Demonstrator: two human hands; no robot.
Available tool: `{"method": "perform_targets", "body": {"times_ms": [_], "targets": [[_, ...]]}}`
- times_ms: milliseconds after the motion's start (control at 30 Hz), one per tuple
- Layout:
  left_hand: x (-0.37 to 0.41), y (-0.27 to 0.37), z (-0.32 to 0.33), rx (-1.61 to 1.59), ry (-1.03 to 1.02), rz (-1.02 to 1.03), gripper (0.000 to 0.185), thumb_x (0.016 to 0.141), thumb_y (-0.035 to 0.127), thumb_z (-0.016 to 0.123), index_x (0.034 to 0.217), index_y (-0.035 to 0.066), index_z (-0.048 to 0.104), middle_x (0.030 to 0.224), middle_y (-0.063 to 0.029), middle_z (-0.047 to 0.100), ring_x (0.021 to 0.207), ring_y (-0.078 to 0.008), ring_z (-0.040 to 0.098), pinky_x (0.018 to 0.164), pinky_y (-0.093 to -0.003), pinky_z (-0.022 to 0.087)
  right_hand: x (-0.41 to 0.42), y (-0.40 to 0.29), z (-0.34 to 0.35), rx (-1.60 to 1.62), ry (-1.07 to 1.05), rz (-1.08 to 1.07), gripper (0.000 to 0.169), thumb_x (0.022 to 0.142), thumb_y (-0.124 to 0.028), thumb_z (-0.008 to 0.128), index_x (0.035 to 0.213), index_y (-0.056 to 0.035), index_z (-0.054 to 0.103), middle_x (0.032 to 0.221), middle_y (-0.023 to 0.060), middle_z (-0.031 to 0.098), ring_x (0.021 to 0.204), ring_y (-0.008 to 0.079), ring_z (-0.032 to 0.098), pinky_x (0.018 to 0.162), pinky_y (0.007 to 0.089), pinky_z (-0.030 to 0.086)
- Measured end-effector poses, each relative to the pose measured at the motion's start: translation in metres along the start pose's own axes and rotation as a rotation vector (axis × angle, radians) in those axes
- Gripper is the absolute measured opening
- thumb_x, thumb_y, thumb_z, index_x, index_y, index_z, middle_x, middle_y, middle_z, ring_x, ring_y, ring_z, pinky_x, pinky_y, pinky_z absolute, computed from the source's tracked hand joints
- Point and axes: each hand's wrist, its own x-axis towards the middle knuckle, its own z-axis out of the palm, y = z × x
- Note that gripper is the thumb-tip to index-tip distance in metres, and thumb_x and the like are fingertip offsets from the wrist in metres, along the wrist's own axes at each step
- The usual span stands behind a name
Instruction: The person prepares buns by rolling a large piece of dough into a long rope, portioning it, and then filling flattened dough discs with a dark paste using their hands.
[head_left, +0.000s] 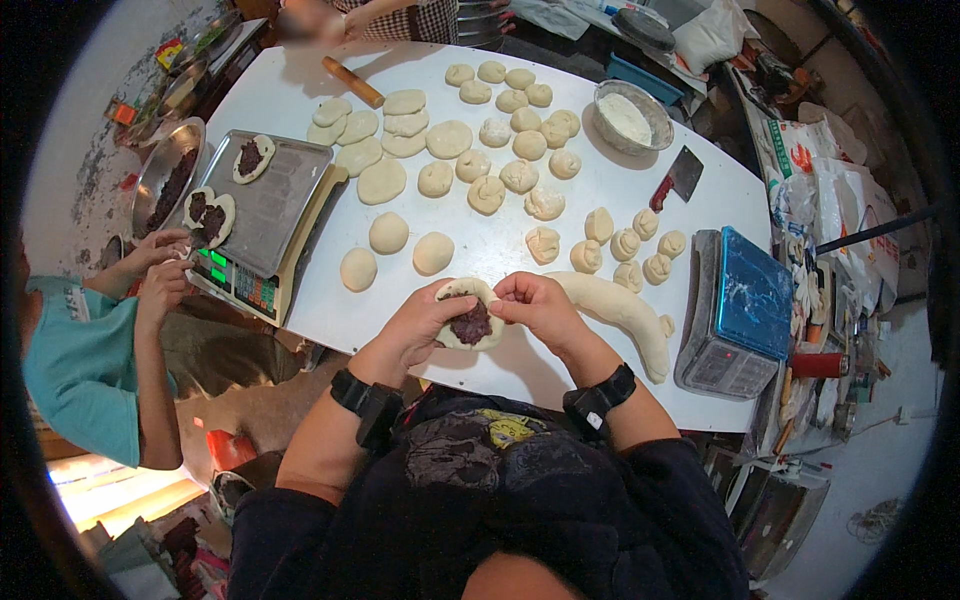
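A round dough wrapper with dark red filling is held over the near edge of the white table. My left hand cups it from the left, its thumb resting on the filling. At the opposite rim, my right hand pinches the dough between thumb and fingers. Three smooth dough balls sit just beyond my left hand. To the right of my right hand lies a long curved roll of dough, with several cut dough pieces behind it.
A scale with filled wrappers stands left, where a co-worker's hands hold something small. Farther back lie flat wrappers, a rolling pin and a flour bowl. A cleaver and blue-topped scale are right.
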Motion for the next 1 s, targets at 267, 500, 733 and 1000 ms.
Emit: {"method": "perform_targets", "body": {"times_ms": [267, 500, 733, 1000], "targets": [[0.008, 0.000, -0.006, 0.059, -0.114, -0.038, 0.033, 0.088, 0.015, 0.063, 0.117, 0.002, 0.054, 0.104, -0.0077, 0.063, 0.091, -0.0152, 0.064, 0.079, -0.0299, 0.054, 0.000, -0.001, 0.002, 0.023, -0.002, -0.089, 0.017, 0.083, -0.011, 0.069, 0.096, -0.0018, 0.062, 0.079, -0.0026, 0.056, 0.072, 0.0045, 0.051, 0.063, 0.0196, 0.044], [0.000, 0.013, -0.002, -0.251, -0.133, -0.143, 0.038, 0.096, 0.034, 0.052, 0.118, 0.003, 0.054, 0.107, -0.0091, 0.063, 0.100, -0.0204, 0.064, 0.082, -0.0358, 0.055, -0.003, -0.002, 0.004, 0.145, 0.111, -0.069, 0.021, 0.081, -0.011, 0.071, 0.097, -0.0001, 0.062, 0.085, -0.0005, 0.056, 0.072, 0.0058, 0.052, 0.065, 0.0206, 0.045], [0.002, 0.006, 0.006, -0.011, -0.055, -0.022, 0.039, 0.098, 0.034, 0.047, 0.128, 0.009, 0.048, 0.108, -0.0070, 0.062, 0.097, -0.0180, 0.065, 0.077, -0.0355, 0.059, -0.004, 0.009, 0.004, -0.201, 0.182, -0.314, 0.023, 0.081, -0.010, 0.071, 0.097, 0.0020, 0.061, 0.088, 0.0024, 0.057, 0.071, 0.0072, 0.053, 0.064, 0.0223, 0.046], [0.002, 0.005, 0.007, 0.257, -0.075, -0.019, 0.031, 0.098, 0.023, 0.050, 0.125, 0.008, 0.054, 0.102, -0.0024, 0.063, 0.083, -0.0084, 0.063, 0.064, -0.0243, 0.054, -0.010, -0.015, 0.004, -0.465, 0.029, -0.253, 0.023, 0.081, -0.014, 0.069, 0.098, -0.0007, 0.061, 0.077, 0.0009, 0.056, 0.068, 0.0073, 0.051, 0.059, 0.0243, 0.044]]}}
